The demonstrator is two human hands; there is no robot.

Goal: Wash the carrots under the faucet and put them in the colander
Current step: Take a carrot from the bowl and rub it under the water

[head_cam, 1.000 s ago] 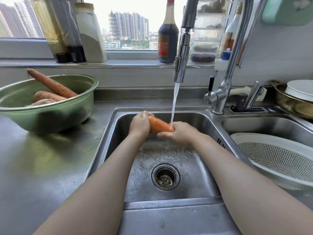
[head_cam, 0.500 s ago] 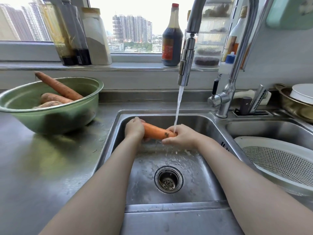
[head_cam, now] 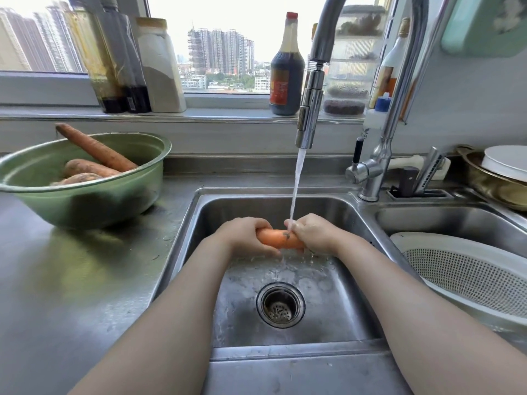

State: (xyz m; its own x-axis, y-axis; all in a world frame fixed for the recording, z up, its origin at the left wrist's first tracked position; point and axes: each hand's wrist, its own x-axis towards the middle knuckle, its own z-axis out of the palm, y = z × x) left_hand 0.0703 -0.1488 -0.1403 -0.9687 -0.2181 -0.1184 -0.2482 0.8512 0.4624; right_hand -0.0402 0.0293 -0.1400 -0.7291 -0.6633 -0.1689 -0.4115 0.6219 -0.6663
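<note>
Upper centre: dark sauce bottle [head_cam: 286, 67], red-capped, upright on the windowsill [head_cam: 228, 114]. Upper left: tall dark bottles [head_cam: 114, 67] just beside a jar of pale powder [head_cam: 161, 69]. Upper right: stacked clear containers [head_cam: 352, 61]; pale green object [head_cam: 484, 24] at the frame corner. Right of centre: slotted holder [head_cam: 419, 193] with two handles. Right edge: brass-coloured bowl [head_cam: 484, 182] carrying a white dish [head_cam: 507, 162]. Left and lower left: steel worktop [head_cam: 71, 280]. Beyond the glass: high-rise towers [head_cam: 221, 49].
</note>
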